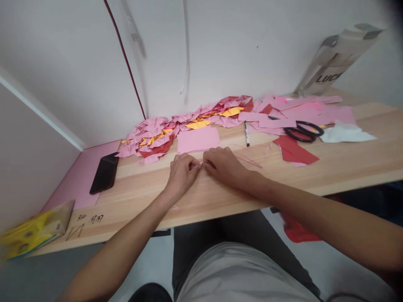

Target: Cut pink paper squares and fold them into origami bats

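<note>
Indoors, pale wooden desk, white wall behind, pink paper beyond curled fingers, their grip unclear

A black rectangular smartphone lies at the left of the pale wooden table; a yellow plastic packet occupies the near-left corner. A white-and-grey carton stands at far right. A red-and-black cable hangs behind.

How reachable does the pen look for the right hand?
Probably yes: the pen lies just beyond the right hand, and nothing tall stands between them.
</note>
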